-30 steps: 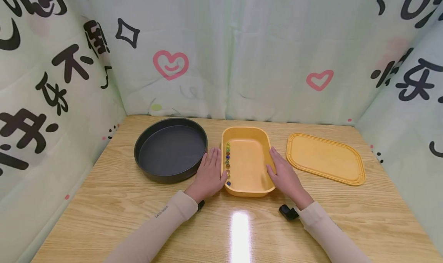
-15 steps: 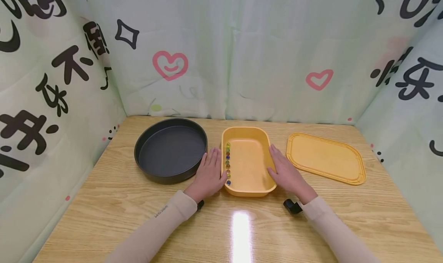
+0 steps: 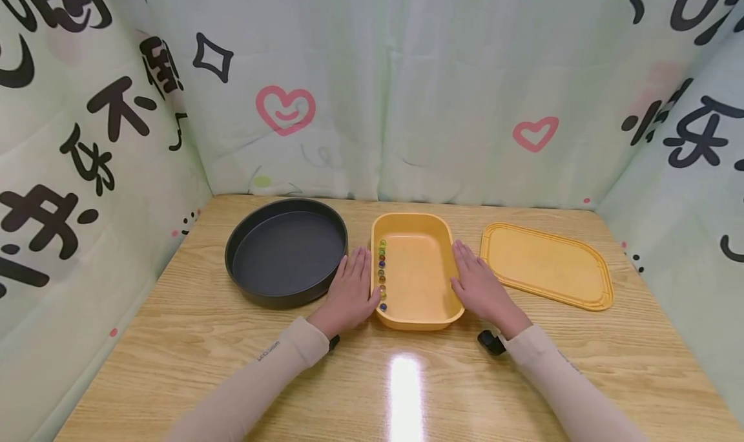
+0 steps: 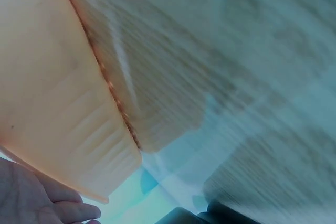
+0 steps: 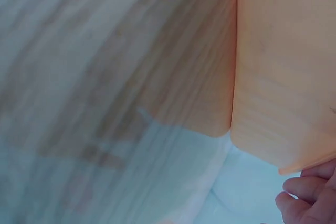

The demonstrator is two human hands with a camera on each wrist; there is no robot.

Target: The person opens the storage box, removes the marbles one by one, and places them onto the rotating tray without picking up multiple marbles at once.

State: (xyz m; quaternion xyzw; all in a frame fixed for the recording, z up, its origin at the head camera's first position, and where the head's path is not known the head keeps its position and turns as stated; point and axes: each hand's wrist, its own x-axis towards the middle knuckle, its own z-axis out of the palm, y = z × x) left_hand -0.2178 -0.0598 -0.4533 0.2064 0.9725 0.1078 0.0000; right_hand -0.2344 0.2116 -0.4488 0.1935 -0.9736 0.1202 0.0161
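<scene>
A yellow plastic bin (image 3: 420,274) stands on the wooden table between both hands. Along its left inner side, several small coloured glass marbles (image 3: 382,273) lie in a line. The left hand (image 3: 349,294) rests against the bin's left side with straight fingers, its thumb by the rim. On the opposite side, the right hand (image 3: 484,292) touches the wall with fingers extended. From the left wrist, the bin's outer wall (image 4: 63,87) is seen with the left hand (image 4: 44,195) at its rim. The right wrist view likewise shows the right hand (image 5: 312,198) beside the rim.
Left of the bin sits a round black pan (image 3: 287,254), close to the left hand's fingers. A yellow lid (image 3: 546,265) lies flat on the table (image 3: 325,390) at the right. Printed curtains (image 3: 395,106) enclose the back and sides.
The right hand has shifted slightly forward and to the right along the bin's side. The left hand, bin and marbles stay almost in place.
</scene>
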